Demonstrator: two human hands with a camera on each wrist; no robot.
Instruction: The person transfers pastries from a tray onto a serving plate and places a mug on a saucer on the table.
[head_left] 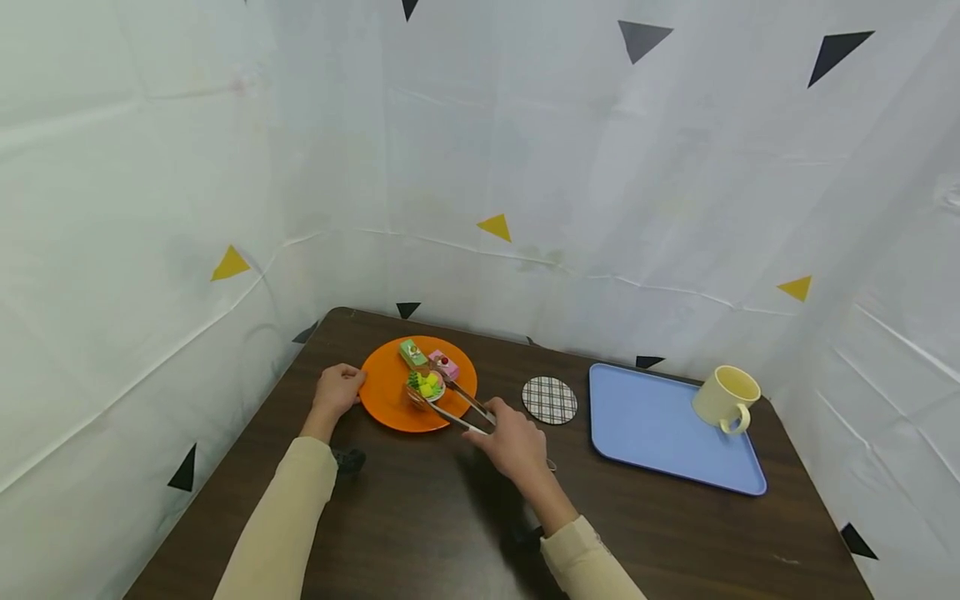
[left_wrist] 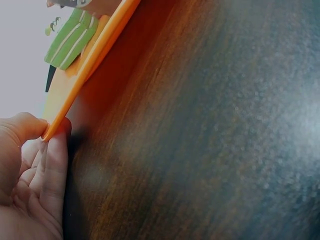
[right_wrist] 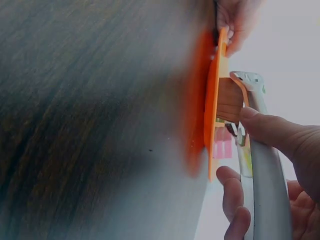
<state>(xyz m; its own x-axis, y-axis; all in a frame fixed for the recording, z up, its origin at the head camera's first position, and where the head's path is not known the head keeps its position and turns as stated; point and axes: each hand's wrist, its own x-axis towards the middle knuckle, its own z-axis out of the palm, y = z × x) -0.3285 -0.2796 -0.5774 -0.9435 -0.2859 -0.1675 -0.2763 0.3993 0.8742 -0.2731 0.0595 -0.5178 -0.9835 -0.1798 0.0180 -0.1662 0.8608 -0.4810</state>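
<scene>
My left hand (head_left: 339,390) pinches the left rim of an orange plate (head_left: 384,408), thumb above and fingers below, as the left wrist view shows. My right hand (head_left: 513,442) grips metal tongs (right_wrist: 270,185). Their tips reach over the plate, on either side of a small round toy dessert (head_left: 426,385) with yellow and green topping. From the right wrist side, its brown ridged base (right_wrist: 230,102) shows between plate and tongs. Behind it on the plate lie a green cake slice (head_left: 410,352) and a pink cake slice (head_left: 447,367).
Right of the plate, a round checked coaster (head_left: 550,400) lies on the dark wooden table (head_left: 420,517). Farther right is a blue tray (head_left: 645,425) with a yellow mug (head_left: 716,400) at its back right. White sheeting (head_left: 450,150) hangs behind and at both sides.
</scene>
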